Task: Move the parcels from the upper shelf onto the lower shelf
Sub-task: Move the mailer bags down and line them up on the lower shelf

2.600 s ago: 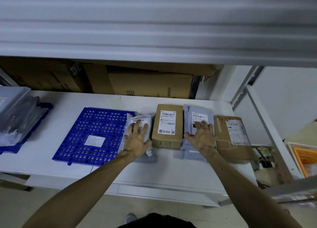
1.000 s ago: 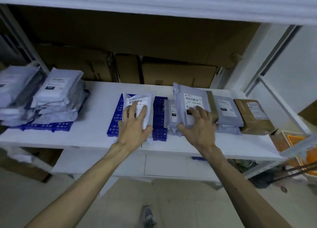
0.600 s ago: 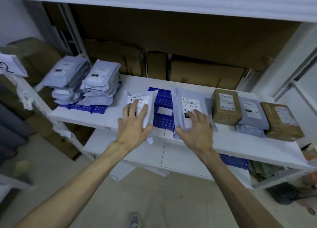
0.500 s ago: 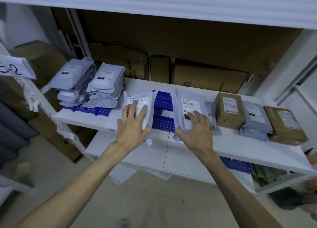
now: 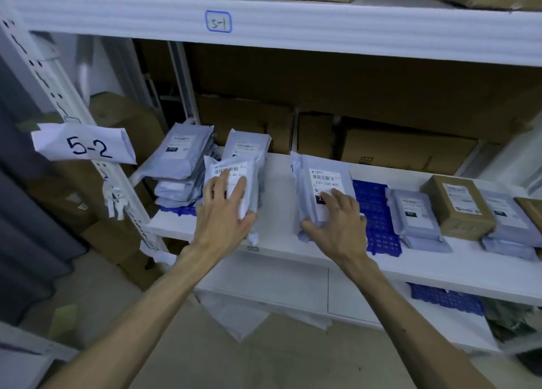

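Parcels, two of them, are sitting in the person's grip at the front of the white shelf. The left hand is clamping a pale parcel, fingers over the label and thumb at the lower edge. The right hand is pinching a grey parcel the same way. Both are tilting up toward the camera, probably lifted off the board, but it is hard to say. A lower shelf is showing beneath.

Risks:
- Slick bags slipping out of one-handed grips while going down.
- The pale parcel is sitting close to the stacked bags and could knock them.
- The grey parcel could catch on the blue mat or the shelf lip.
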Motion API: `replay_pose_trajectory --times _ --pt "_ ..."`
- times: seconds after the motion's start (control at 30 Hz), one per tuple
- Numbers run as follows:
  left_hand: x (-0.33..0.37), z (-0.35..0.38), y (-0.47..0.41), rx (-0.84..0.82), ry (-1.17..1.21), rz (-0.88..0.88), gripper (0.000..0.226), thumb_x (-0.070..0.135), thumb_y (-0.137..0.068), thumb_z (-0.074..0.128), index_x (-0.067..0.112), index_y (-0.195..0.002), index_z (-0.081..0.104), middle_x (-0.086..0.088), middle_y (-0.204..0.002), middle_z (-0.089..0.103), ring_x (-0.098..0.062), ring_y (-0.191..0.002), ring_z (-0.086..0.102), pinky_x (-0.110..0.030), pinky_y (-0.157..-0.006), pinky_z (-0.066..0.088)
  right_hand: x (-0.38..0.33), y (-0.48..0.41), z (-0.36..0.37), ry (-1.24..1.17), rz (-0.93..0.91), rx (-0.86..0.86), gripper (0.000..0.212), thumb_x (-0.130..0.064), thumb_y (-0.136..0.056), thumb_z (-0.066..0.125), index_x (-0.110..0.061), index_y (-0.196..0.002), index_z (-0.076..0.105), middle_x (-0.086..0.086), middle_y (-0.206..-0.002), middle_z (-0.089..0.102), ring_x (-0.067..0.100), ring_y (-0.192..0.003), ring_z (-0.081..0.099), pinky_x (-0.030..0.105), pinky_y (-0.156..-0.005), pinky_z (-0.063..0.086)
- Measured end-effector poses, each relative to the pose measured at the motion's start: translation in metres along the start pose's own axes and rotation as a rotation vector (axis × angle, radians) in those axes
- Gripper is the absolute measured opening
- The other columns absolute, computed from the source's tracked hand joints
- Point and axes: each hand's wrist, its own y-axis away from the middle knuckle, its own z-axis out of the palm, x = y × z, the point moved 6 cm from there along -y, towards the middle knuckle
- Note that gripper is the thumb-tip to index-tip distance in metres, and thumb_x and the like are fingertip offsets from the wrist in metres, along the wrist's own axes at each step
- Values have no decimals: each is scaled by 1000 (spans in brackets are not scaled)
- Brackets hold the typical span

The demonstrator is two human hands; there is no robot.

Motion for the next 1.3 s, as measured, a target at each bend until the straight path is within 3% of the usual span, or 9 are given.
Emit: replay_pose_trajectory --times 0.3,0.4,0.77,1.13,1.3 --pt "-71 -7 -47 25 27 -6 70 39 -86 63 16 -146 36 -17 -152 26 -39 -136 25 -60 -92 44 -59 -43 29 -29 23 -21 71 -49 -74 69 -18 -133 46 3 -143 40 25 -129 33 56 -102 37" --pt "-85 -2 -69 10 8 -40 69 39 -88 59 18 -147 32 -15 -155 21 -36 -138 19 -60 -93 40 -70 -68 45 -62 3 -24 71 -53 -77 66 -19 -135 45 3 -145 38 26 -132 31 59 -103 36" --pt "-138 11 -160 -5 -68 -124 66 39 -88 55 21 -148 32 -14 -155 20 -36 -139 16 -63 -93 42 -109 -161 90 -85 -52 -29 74 -52 -76 63 -19 -139 43 3 -150 34 25 -135 27 52 -101 31" --pt "-179 33 -211 -61 -123 -87 67 43 -89 54 22 -149 31 -15 -156 20 -39 -138 18 -58 -87 46 -139 -201 129 4 53 -69 71 -59 -78 59 -22 -137 45 2 -143 40 25 -129 31 52 -97 35" --pt "-206 39 -227 -119 -173 -71 67 47 -92 48 24 -150 23 -12 -158 12 -36 -141 12 -55 -93 45 -159 -207 144 49 139 -75 66 -58 -79 57 -22 -133 48 3 -139 43 26 -127 32 52 -96 35"
